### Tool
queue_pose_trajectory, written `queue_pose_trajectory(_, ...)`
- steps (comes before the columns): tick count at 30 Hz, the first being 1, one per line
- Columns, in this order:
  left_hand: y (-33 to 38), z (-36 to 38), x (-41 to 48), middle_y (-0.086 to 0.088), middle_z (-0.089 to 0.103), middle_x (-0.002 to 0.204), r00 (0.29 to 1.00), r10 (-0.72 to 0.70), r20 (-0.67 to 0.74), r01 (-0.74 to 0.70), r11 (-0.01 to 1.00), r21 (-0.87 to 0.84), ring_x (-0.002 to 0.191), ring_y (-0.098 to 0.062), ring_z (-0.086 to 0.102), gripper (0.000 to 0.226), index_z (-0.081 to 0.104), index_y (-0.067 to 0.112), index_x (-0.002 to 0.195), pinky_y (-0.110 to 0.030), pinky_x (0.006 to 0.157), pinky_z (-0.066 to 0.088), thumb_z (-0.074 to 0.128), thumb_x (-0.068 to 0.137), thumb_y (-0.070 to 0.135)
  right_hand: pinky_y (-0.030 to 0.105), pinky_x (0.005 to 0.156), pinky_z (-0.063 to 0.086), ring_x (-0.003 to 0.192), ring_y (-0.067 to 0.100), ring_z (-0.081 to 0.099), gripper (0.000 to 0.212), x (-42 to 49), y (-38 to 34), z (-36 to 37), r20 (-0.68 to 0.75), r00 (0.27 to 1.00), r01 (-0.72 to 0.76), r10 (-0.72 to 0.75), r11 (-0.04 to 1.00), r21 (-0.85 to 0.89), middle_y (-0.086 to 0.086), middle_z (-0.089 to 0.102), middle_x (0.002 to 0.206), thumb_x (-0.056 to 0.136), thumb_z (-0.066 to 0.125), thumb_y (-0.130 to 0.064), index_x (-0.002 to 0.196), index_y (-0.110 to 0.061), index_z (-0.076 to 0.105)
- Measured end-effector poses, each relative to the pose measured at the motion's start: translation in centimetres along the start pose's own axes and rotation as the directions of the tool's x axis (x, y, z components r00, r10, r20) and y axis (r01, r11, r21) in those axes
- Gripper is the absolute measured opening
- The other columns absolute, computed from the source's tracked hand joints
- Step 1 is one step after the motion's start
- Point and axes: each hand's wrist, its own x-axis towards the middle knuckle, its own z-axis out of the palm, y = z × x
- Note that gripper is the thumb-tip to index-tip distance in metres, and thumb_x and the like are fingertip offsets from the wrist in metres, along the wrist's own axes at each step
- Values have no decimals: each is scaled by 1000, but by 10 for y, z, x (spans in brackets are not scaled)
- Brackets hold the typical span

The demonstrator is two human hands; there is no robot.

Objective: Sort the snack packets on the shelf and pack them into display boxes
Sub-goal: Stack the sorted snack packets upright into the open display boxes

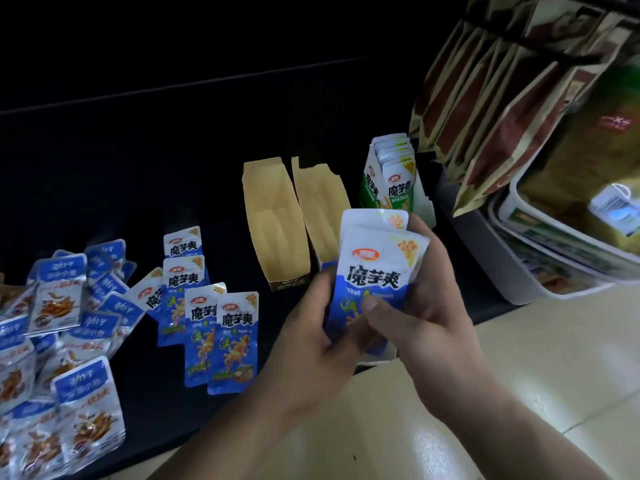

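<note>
Two hands grip a small stack of blue-and-white snack packets (375,268) above the front edge of a dark shelf (138,174). The left hand (311,327) is curled round the stack's lower left side; the right hand (426,306) wraps behind it, thumb pressed on the front packet. Just behind the stack stand two empty display boxes (277,223) of open-topped cardboard, and beside them a green display box (377,188) already filled with upright packets. More matching packets (214,317) lie flat on the shelf to the left, with a loose heap (65,334) of a different blue-labelled snack beyond.

The foil pouches look light, soft and slick, and likely to slide off one another. A hold across both faces near the middle, with the edges squared, seems safest.

The packets in the stack cannot be counted, and its lower end is hidden by the palms. The heap runs out of frame at left, the shelf's back is lost in darkness, and the hanging brown bags (502,109) at right are blurred.
</note>
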Motion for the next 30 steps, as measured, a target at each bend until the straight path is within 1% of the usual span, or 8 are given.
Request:
queue_pose_trajectory(5,-5,7,-3,22,63,138,994,-46,103,31,989,143,113,0,67,60,40,58,143,-29,89,53,54,105,13,40,75,57,116,25,70,110,1,8,-6,-20,999,-39,38,997,-66,-3,67,135,77,61,12,151,-59,23)
queue_pose_trajectory(8,-5,6,-1,20,68,129,997,-28,74,19,993,117,106,1,69,47,46,52,139,-18,80,54,59,105,22,42,71,59,109,32,71,90,0,7,-12,-9,998,-59,58,997,-59,4,71,125,86,53,26,146,-39,40)
queue_pose_trajectory(14,-1,8,22,17,65,136,987,29,157,-49,991,128,123,-4,65,60,47,39,147,-29,102,54,62,101,4,51,92,58,108,28,74,53,6,2,-33,-56,995,-97,88,980,-174,5,76,116,91,63,17,130,-18,58)
queue_pose_trajectory(17,-22,3,26,20,59,132,993,112,-39,-91,932,350,101,6,65,71,46,38,151,-33,88,60,67,93,3,54,91,59,106,26,74,54,10,7,-41,-151,988,-55,28,983,-173,4,76,115,90,64,17,128,-21,59)
queue_pose_trajectory(19,-39,-5,24,20,51,126,959,174,-223,-28,842,538,101,6,59,71,50,37,147,-21,79,55,76,86,11,54,95,58,111,22,73,55,13,15,-43,-208,978,-31,-3,987,-160,2,75,119,89,66,17,127,-22,59)
queue_pose_trajectory(25,-61,-9,26,15,69,119,972,-82,-220,163,908,386,89,0,69,55,61,35,135,-22,80,58,72,89,7,49,98,57,110,15,72,53,20,39,-38,-136,991,-42,12,975,-220,-6,77,115,85,75,11,117,-31,64)
queue_pose_trajectory(27,-62,-10,24,17,71,117,975,-99,-201,167,918,361,91,-1,70,52,63,35,133,-16,77,56,67,92,5,45,98,55,111,11,69,49,23,48,-41,-103,995,-56,14,907,-417,-9,74,113,82,81,-3,115,-34,64)
queue_pose_trajectory(30,-62,-11,22,16,72,113,975,-107,-194,172,919,355,90,-1,70,51,63,37,133,-9,73,52,66,93,5,29,89,34,101,8,42,49,25,62,-48,-53,993,9,-110,502,-865,-18,51,107,76,87,-29,119,-31,63)
